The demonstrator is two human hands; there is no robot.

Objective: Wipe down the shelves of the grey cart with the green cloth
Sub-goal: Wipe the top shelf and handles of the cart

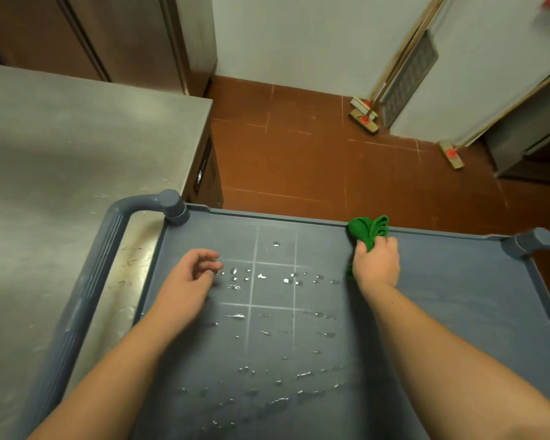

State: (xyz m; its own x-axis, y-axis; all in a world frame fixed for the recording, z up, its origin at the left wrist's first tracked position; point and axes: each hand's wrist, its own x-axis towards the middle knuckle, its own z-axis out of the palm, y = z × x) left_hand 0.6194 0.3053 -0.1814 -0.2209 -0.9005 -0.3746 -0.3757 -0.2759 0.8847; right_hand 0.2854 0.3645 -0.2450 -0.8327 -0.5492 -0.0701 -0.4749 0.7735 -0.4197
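Note:
The grey cart's top shelf fills the lower part of the view, wet with several water droplets across its middle. A bunched green cloth is gripped in my right hand near the shelf's far rim, right of centre. The cloth sticks out above the fist and touches the rim. My left hand hovers over the shelf's left-middle, fingers loosely curled and apart, holding nothing.
A steel counter stands against the cart's left side. The cart's handles rise at both ends. Beyond the far rim is a red tiled floor, with brooms leaning on the white wall and a cabinet at the right.

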